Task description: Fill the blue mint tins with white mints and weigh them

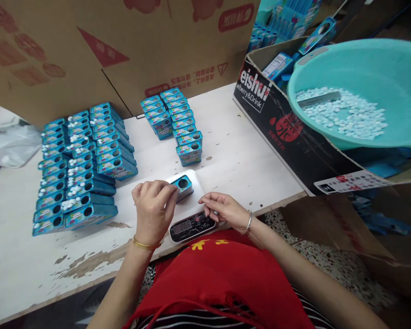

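A small blue tin with a round dark hole in its top stands on a white digital kitchen scale. My left hand is closed in a pinch, its fingertips at the tin's left end; what they hold, if anything, is hidden. Right of the scale, my right hand has thumb and forefinger pressed together and the other fingers curled. Anything between them is too small to make out. Lit digits show on the scale's display.
Rows of blue tins, many topped with white pellets, stand at left. More tins stand behind the scale. At right, a turquoise basin of white pellets with a metal scoop rests on a black carton. A large cardboard box borders the back.
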Demonstrator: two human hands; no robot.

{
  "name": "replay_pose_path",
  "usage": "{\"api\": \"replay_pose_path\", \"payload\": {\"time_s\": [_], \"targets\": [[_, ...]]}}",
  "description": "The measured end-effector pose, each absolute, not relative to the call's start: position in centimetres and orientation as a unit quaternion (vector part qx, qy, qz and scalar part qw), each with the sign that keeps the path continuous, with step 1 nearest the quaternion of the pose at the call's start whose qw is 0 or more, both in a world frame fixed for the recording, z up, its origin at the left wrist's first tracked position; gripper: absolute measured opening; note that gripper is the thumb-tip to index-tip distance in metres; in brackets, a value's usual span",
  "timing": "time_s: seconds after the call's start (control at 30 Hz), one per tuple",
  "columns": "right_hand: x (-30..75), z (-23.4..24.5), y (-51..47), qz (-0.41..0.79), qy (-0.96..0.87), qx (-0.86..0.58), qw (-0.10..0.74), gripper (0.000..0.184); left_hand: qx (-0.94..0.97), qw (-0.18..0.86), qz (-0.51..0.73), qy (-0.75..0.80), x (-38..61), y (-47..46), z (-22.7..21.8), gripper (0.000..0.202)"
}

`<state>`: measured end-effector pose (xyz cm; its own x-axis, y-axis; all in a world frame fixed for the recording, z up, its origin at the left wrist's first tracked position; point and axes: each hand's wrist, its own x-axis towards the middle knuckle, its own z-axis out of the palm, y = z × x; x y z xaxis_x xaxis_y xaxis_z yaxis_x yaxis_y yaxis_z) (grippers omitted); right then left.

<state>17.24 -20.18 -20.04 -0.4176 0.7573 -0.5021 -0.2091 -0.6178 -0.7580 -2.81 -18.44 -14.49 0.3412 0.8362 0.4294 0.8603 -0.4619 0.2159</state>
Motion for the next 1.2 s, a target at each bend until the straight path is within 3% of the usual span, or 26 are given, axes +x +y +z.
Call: {"api": "replay_pose_path", "payload": {"time_s": [0.37,0.53,0.6,0.73,0.9,1.03,1.2], "targets": [[17.1,-20.3,-20.5,0.786,-0.305,-0.433,0.318,0.042,-0.835,-0.059,-0.248,-0.487,-0.8,-16.3,-14.0,0.018],[17.6,-20.6,-20.4,0.784,-0.292,-0.445,0.319,0.045,-0.847,-0.112,-0.144,-0.499,-3.4,-15.6,-13.8,0.052],[17.7,-20.8,-20.3,0.785,-0.287,-0.449,0.316,0.046,-0.843,-0.171,-0.129,-0.494,-4.4,-15.1,-14.0,0.044],[17.6,-21.0,-20.1,0.792,-0.282,-0.444,0.308,0.047,-0.799,-0.240,-0.230,-0.502,-5.4,-13.8,-14.3,0.033],[17.3,-21.2,-19.8,0.793,-0.277,-0.449,0.307,0.050,-0.797,-0.207,-0.219,-0.524,-6.1,-11.5,-13.8,0.033],[17.0,-21.5,-19.5,0.794,-0.275,-0.450,0.303,0.050,-0.798,-0.084,-0.209,-0.559,-7.2,-7.7,-14.4,0.033],[16.6,-21.9,-19.2,0.795,-0.278,-0.446,0.304,0.052,-0.802,-0.017,-0.109,-0.588,-7.6,-0.9,-16.3,0.028]]}}
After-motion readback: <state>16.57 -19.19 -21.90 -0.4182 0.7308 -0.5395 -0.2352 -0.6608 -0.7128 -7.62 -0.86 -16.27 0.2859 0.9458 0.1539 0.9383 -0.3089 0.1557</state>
